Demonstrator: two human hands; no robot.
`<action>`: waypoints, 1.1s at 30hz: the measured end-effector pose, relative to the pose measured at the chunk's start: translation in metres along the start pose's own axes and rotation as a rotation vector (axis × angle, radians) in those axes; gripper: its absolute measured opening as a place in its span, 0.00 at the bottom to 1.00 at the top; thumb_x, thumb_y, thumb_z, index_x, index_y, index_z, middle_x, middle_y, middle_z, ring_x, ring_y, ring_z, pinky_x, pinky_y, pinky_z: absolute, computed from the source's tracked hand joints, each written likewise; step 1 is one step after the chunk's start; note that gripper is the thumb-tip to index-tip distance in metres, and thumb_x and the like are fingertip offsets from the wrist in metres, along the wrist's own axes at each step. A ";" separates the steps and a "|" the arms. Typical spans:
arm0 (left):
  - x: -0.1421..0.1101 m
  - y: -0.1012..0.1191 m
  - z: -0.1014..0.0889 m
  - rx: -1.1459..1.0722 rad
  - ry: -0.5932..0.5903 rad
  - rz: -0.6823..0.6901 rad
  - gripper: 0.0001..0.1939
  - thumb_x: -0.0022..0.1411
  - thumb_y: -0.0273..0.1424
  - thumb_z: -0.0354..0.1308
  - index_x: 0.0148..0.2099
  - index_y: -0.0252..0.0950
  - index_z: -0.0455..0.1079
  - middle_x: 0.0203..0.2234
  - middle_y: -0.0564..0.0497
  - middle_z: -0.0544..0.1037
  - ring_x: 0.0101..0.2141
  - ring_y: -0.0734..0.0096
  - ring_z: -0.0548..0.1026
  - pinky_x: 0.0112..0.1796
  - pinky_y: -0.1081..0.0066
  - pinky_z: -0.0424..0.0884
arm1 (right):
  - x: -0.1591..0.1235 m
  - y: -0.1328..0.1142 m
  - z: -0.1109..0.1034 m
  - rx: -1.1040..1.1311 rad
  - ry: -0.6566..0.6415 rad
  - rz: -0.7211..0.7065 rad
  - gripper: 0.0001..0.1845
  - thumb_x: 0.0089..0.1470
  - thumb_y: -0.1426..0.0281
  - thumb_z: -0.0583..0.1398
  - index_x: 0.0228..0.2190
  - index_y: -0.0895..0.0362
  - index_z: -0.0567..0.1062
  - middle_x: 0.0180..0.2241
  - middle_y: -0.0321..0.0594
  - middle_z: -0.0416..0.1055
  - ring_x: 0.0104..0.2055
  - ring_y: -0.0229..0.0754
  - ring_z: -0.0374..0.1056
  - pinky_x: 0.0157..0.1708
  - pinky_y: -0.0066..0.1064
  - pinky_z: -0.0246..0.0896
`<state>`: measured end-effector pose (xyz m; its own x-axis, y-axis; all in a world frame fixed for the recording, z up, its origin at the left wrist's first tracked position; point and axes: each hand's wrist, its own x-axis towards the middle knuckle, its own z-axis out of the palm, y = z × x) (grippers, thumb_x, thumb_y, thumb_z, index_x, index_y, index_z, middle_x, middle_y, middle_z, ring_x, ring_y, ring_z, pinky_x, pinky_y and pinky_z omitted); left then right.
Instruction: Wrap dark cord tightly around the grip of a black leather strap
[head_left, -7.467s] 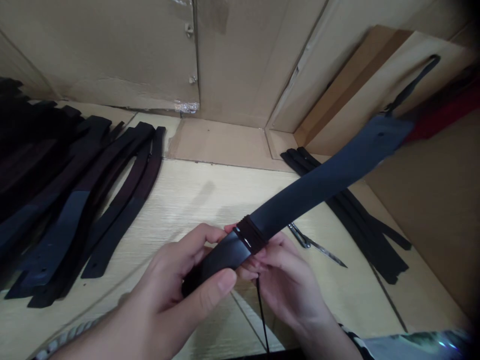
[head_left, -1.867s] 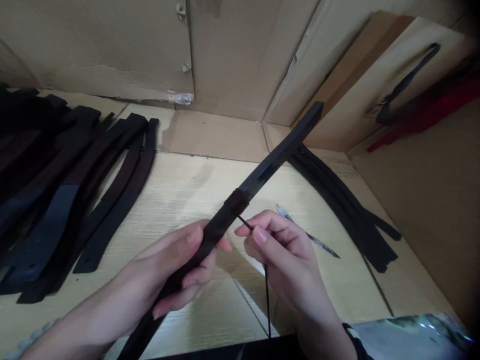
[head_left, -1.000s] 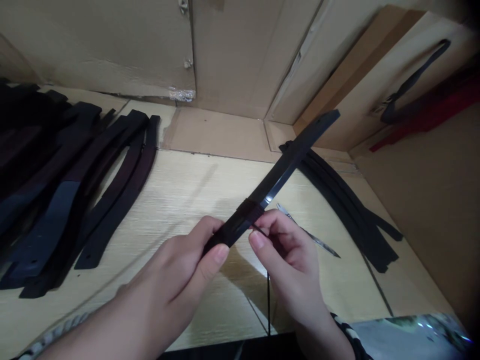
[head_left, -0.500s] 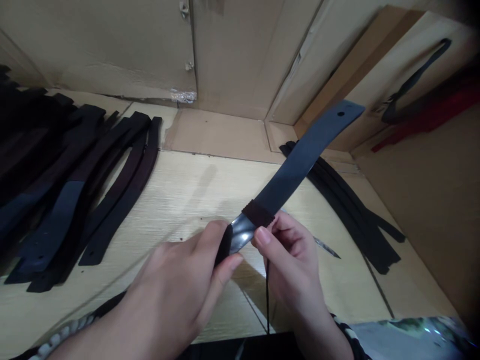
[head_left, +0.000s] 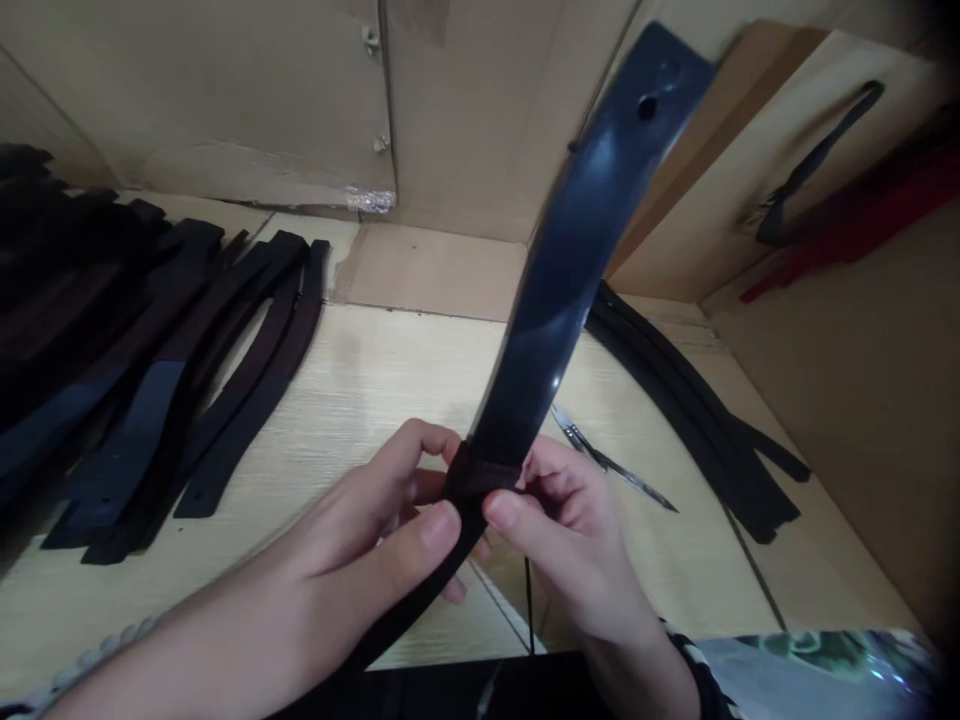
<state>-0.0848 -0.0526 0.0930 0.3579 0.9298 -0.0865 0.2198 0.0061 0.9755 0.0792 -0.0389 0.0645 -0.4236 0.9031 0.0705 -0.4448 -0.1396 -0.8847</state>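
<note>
A long dark strap [head_left: 570, 270] with a hole near its far end rises from my hands toward the upper right, its glossy face turned to me. A band of dark thread wrapping [head_left: 480, 478] circles it at my fingertips. My left hand [head_left: 375, 540] grips the strap just below the wrapping, thumb on top. My right hand [head_left: 570, 530] pinches the strap at the wrapping from the right side. A thin black thread [head_left: 528, 605] hangs down from under my right hand toward the table's front edge.
A pile of similar dark straps [head_left: 135, 380] lies on the left of the pale wooden table [head_left: 375, 390]. A few more straps [head_left: 697, 410] lie at the right. A slim metal tool [head_left: 615, 465] rests beyond my right hand. Cardboard walls [head_left: 465, 110] close the back and right.
The strap's far end has swung up from lying low and slanted to nearly upright, and it has been rolled over several times. My hands have stayed at the wrapping; the right pinched thread earlier.
</note>
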 end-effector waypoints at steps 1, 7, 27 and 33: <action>0.002 0.001 0.003 -0.058 -0.031 0.000 0.11 0.69 0.40 0.45 0.47 0.46 0.64 0.29 0.57 0.77 0.24 0.76 0.75 0.27 0.78 0.75 | 0.000 0.000 0.001 0.009 -0.009 0.012 0.09 0.53 0.69 0.63 0.26 0.57 0.68 0.20 0.30 0.67 0.21 0.32 0.69 0.19 0.22 0.64; 0.003 0.002 0.009 0.003 0.109 0.115 0.12 0.68 0.33 0.48 0.30 0.40 0.61 0.20 0.61 0.71 0.18 0.81 0.69 0.20 0.83 0.66 | 0.002 -0.002 0.006 0.021 -0.019 0.044 0.11 0.51 0.69 0.64 0.23 0.57 0.67 0.18 0.30 0.67 0.21 0.34 0.70 0.23 0.26 0.67; -0.021 0.016 0.056 0.262 -0.043 0.155 0.13 0.68 0.38 0.45 0.36 0.39 0.65 0.24 0.54 0.76 0.17 0.76 0.70 0.19 0.74 0.65 | -0.185 0.002 -0.066 -0.901 0.338 0.397 0.16 0.60 0.59 0.53 0.27 0.56 0.69 0.25 0.35 0.66 0.29 0.37 0.61 0.31 0.30 0.56; -0.019 0.012 0.068 0.463 0.047 0.320 0.07 0.67 0.31 0.46 0.39 0.39 0.65 0.20 0.58 0.73 0.19 0.76 0.70 0.23 0.73 0.65 | -0.214 0.030 -0.089 -1.075 0.465 0.420 0.15 0.59 0.62 0.53 0.26 0.57 0.71 0.23 0.35 0.69 0.27 0.38 0.64 0.29 0.30 0.58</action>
<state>-0.0278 -0.0950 0.0924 0.4337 0.8741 0.2185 0.4864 -0.4313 0.7599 0.2269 -0.2002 -0.0179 0.0404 0.9578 -0.2846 0.6219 -0.2470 -0.7431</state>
